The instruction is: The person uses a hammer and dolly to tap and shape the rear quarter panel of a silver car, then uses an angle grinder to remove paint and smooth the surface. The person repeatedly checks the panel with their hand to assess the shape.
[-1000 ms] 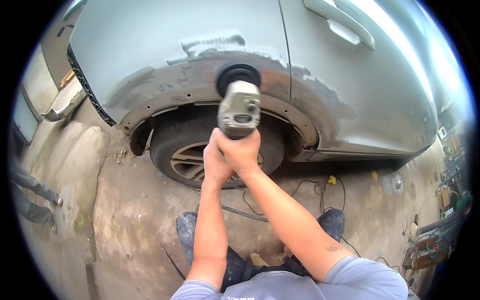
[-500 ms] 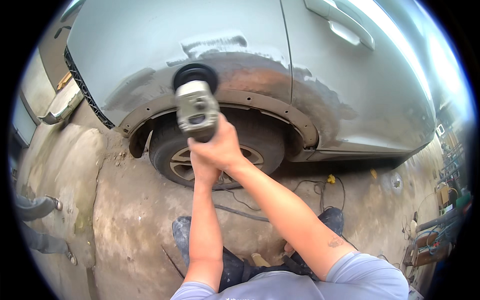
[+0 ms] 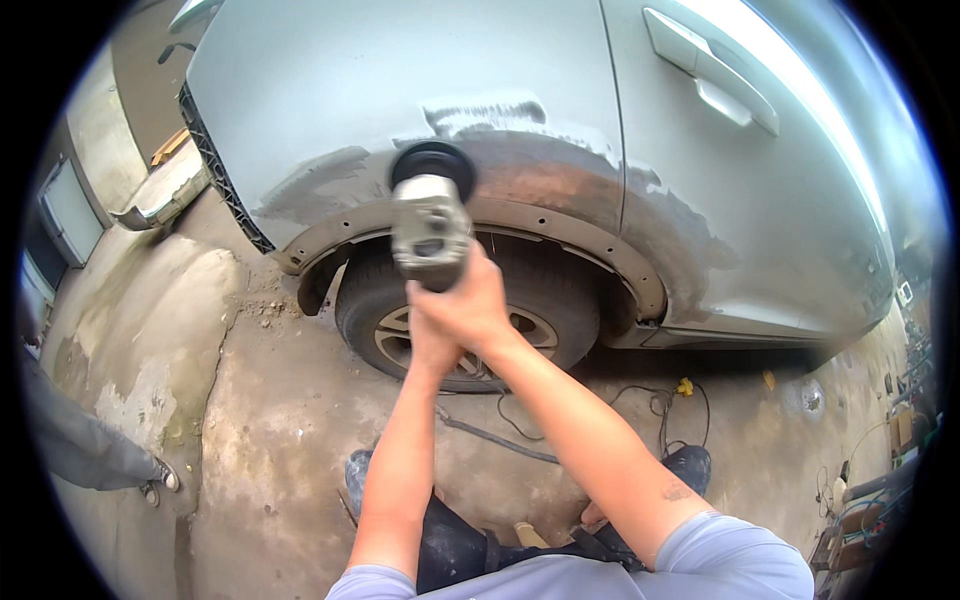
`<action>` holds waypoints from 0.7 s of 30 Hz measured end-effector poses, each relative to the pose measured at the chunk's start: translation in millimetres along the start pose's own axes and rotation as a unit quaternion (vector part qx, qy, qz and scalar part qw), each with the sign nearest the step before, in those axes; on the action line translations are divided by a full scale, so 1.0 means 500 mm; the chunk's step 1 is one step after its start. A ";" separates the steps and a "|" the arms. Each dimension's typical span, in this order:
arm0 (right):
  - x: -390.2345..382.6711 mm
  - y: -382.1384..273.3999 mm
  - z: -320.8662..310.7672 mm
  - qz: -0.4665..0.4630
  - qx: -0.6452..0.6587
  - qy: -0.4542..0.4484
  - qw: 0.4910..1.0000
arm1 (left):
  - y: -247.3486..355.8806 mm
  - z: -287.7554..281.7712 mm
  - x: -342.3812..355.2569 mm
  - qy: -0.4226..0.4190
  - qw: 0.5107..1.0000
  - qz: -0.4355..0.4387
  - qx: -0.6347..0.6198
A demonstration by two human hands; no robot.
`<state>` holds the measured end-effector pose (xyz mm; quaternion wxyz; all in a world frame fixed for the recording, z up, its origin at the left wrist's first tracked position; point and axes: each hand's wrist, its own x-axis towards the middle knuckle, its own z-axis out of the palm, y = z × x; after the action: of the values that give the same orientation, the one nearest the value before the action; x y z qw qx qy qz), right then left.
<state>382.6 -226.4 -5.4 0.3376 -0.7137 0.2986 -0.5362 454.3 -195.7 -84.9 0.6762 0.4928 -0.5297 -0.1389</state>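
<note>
A power sander (image 3: pixel 430 225) with a light grey body and a round black pad (image 3: pixel 433 168) is in both my hands. Its pad is against the rear quarter panel (image 3: pixel 350 100) of a silver-grey car, just above the wheel arch; full contact cannot be made out. My right hand (image 3: pixel 472 300) is closed round the rear of the tool. Just below, my left hand (image 3: pixel 432 342) is closed too, its grip partly hidden by the right. Around the pad, the panel shows dull grey sanded areas, a brownish bare patch (image 3: pixel 545 182) and a whitish rough strip (image 3: pixel 490 112).
The car's wheel (image 3: pixel 560 300) sits behind my hands. A dark cable (image 3: pixel 500 440) and a yellow plug (image 3: pixel 685 387) lie on the concrete. Another person's legs (image 3: pixel 100 440) stand at left. A loose bumper (image 3: pixel 165 190) lies far left; tools and hoses (image 3: pixel 880 480) crowd the right edge.
My view has swung left, so the car and sander appear farther right. The pad stays at about the same spot on the panel. The other person's legs have come closer together.
</note>
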 end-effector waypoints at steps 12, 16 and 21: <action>0.018 -0.124 0.073 0.067 0.009 -0.003 0.998 | 0.101 -0.136 0.035 -0.043 0.992 -0.115 0.005; -0.004 -0.124 -0.007 0.106 0.088 0.050 0.989 | 0.191 -0.090 0.037 -0.124 0.982 -0.136 0.033; 0.058 -0.175 0.139 0.098 -0.187 -0.130 0.969 | 0.125 -0.180 0.036 0.051 0.935 -0.256 -0.238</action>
<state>462.7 -185.8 67.4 0.2848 -0.7950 0.4157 -0.3377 517.3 -132.2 -19.4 0.7416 0.4423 -0.3019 -0.4040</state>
